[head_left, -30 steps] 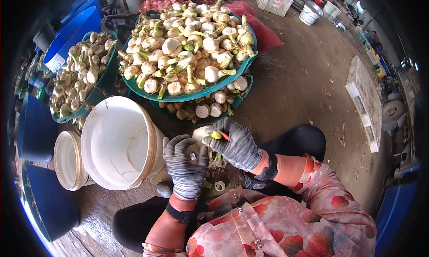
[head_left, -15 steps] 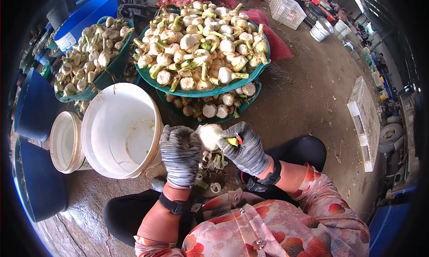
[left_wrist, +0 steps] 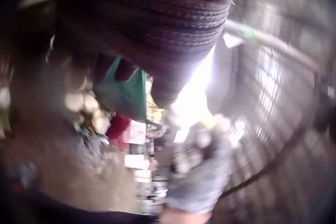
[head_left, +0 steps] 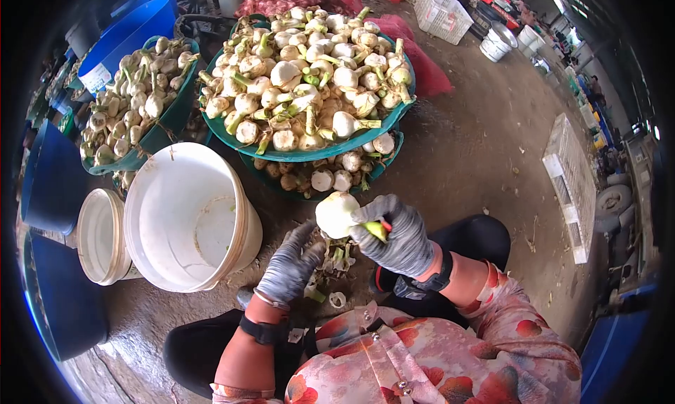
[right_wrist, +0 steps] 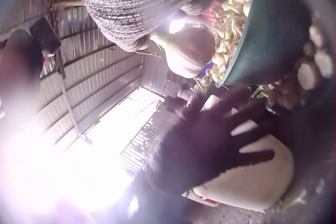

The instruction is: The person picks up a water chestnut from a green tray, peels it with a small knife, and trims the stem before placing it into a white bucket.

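Observation:
My gloved right hand (head_left: pixel 395 237) grips a garlic bulb (head_left: pixel 336 216) by its green stem, the white head pointing up and left. A small red piece shows between the glove and the stem; what it belongs to is hidden in the hand. In the right wrist view the bulb (right_wrist: pixel 190 50) looks smooth and pale. Lower and to the left, my gloved left hand (head_left: pixel 287 267) is apart from the bulb, holding nothing. Its fingers are spread in the right wrist view. Garlic peelings (head_left: pixel 339 258) lie on the floor below the hands.
A large white bucket (head_left: pixel 242 246) and a smaller one (head_left: pixel 83 239) tilt at the left. Ahead stands a green basin (head_left: pixel 309 154) heaped with garlic, above another basin of bulbs. A second garlic-filled basin (head_left: pixel 158 140) is behind the buckets. A white crate (head_left: pixel 562 172) lies at the right.
My left hand has drawn away from the bulb, down and to the left, and its fingers have spread. The right hand keeps the bulb, which now shows more fully.

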Tool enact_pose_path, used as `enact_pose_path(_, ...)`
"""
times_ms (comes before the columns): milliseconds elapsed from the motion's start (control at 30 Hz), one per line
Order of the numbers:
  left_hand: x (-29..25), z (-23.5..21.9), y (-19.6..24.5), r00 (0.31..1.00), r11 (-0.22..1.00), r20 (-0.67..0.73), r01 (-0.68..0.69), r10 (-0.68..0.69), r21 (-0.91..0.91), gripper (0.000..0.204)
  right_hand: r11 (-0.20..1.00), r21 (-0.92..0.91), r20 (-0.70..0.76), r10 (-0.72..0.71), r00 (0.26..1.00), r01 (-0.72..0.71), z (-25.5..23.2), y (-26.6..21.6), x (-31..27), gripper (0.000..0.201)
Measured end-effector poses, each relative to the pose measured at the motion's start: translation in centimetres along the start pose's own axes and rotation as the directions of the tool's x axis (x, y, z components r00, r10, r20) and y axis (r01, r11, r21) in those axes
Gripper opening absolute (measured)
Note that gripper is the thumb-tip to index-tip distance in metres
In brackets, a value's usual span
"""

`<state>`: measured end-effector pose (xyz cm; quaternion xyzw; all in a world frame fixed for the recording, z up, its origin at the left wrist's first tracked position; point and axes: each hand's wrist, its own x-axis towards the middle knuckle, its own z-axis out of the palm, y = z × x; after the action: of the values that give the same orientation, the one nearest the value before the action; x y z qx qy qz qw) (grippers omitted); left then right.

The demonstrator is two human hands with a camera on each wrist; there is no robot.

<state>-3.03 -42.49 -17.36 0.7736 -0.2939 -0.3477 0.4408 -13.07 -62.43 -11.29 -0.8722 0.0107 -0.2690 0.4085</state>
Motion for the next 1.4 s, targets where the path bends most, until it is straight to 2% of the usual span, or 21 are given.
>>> enact_pose_path(33, -0.2, -0.3, 2.0, 0.999, 0.708, 0.038, 0.019, 0.012, -0.706, 0.058, 0.999, -0.05, 0.024, -0.017, 1.0, 0.018, 0.3, -0.1, -0.2, 0.032)
enact_pose_path(67, 0.1, -0.1, 2.2, 0.999, 0.711, 0.041, 0.023, 0.009, -0.702, 0.058, 0.999, -0.046, 0.019, -0.014, 1.0, 0.015, 0.8, 0.0, -0.4, 0.032)
enact_pose_path(133, 0.4, 0.3, 2.1, 0.987, 0.387, 0.031, -0.033, 0.158, -0.922, 0.069, 0.995, 0.084, 0.192, -0.064, 0.979, 0.048, 1.7, 0.0, -0.8, 0.035)
enact_pose_path(167, 0.4, 0.3, 2.2, 0.996, 0.441, -0.025, -0.062, 0.089, -0.896, 0.067, 0.994, 0.066, 0.338, -0.105, 0.935, 0.087, 1.0, -0.4, -0.5, 0.04)
enact_pose_path(200, 0.3, 0.2, 2.2, 0.996, 0.445, -0.026, -0.062, 0.086, -0.894, 0.067, 0.994, 0.071, 0.335, -0.106, 0.936, 0.087, 0.3, -0.7, 0.0, 0.04)
enact_pose_path(267, 0.3, 0.0, 2.4, 0.996, 0.501, -0.084, -0.089, 0.034, -0.861, 0.068, 0.966, -0.234, 0.558, 0.038, 0.829, 0.113, -1.1, -0.7, 1.2, 0.046)
enact_pose_path(333, 0.2, -0.1, 1.7, 0.997, 0.566, -0.078, -0.068, 0.007, -0.822, 0.066, 0.943, -0.323, 0.343, 0.04, 0.938, 0.077, -1.2, 1.3, 1.3, 0.039)
enact_pose_path(400, 0.5, 0.3, 0.9, 0.99, 0.712, -0.133, -0.125, 0.044, -0.691, 0.064, 0.966, -0.259, 0.24, 0.043, 0.97, 0.021, -1.0, 1.3, 1.7, 0.032)
enact_pose_path(467, 0.5, 1.0, 1.0, 0.991, 0.717, -0.127, -0.115, 0.037, -0.687, 0.059, 0.972, -0.232, 0.256, 0.031, 0.966, 0.03, -0.4, 0.2, 1.6, 0.032)
enact_pose_path(567, 0.3, 1.6, 1.5, 0.979, 0.794, -0.204, -0.111, -0.017, -0.597, 0.051, 0.939, -0.335, 0.323, 0.034, 0.946, 0.08, 0.9, -0.6, 0.9, 0.031)
enact_pose_path(733, -0.4, 1.3, 1.7, 0.994, 0.799, -0.112, -0.053, -0.018, -0.599, 0.052, 0.944, -0.331, 0.345, 0.121, 0.931, 0.0, 1.3, 0.4, 1.4, 0.018)
enact_pose_path(800, -0.4, 1.3, 1.3, 0.992, 0.743, -0.114, -0.109, 0.045, -0.661, 0.056, 0.944, -0.234, 0.236, 0.289, 0.928, -0.234, 1.3, 0.9, 1.6, 0.017)
enact_pose_path(867, -0.4, 1.2, 1.4, 0.989, 0.734, -0.131, -0.136, 0.064, -0.665, 0.06, 0.93, -0.2, 0.094, 0.332, 0.938, -0.309, 1.3, 2.1, 1.7, 0.019)
enact_pose_path(933, -0.5, 0.8, 1.9, 0.991, 0.654, -0.114, -0.129, 0.066, -0.746, 0.062, 0.902, -0.311, 0.042, 0.327, 0.944, -0.298, 1.3, 3.4, 1.4, 0.021)
enact_pose_path(1000, -0.5, 0.5, 2.3, 0.991, 0.687, -0.128, -0.118, 0.037, -0.717, 0.061, 0.892, -0.329, 0.075, 0.352, 0.933, -0.31, 0.5, 2.4, 1.6, 0.021)
enact_pose_path(1067, -0.3, 0.6, 2.0, 0.985, 0.748, -0.175, -0.119, 0.004, -0.653, 0.059, 0.988, -0.12, 0.106, 0.111, 0.988, -0.098, 0.4, 1.4, 1.2, 0.024)
enact_pose_path(1100, -0.1, 0.7, 1.5, 0.985, 0.739, -0.173, -0.119, 0.003, -0.663, 0.055, 0.983, -0.182, 0.174, -0.001, 0.985, 0.033, -0.2, 0.7, 1.1, 0.031)
enact_pose_path(1200, -0.1, 1.1, 2.0, 0.98, 0.829, -0.2, -0.117, 0.006, -0.547, 0.052, 0.962, -0.272, 0.288, 0.069, 0.955, 0.012, 0.0, -0.6, 0.8, 0.031)
enact_pose_path(1300, -0.4, 1.2, 1.8, 0.984, 0.804, -0.176, -0.128, 0.029, -0.581, 0.05, 0.953, -0.3, 0.358, 0.144, 0.922, -0.032, 0.7, 0.3, 1.3, 0.026)
enact_pose_path(1333, -0.5, 1.1, 1.8, 0.986, 0.769, -0.16, -0.14, 0.05, -0.624, 0.05, 0.953, -0.302, 0.351, 0.146, 0.925, -0.036, 0.9, 0.5, 1.5, 0.026)
enact_pose_path(1400, -0.5, 1.1, 1.8, 0.99, 0.762, -0.133, -0.125, 0.051, -0.635, 0.055, 0.947, -0.156, 0.145, 0.303, 0.942, -0.281, 1.2, 0.9, 1.6, 0.018)
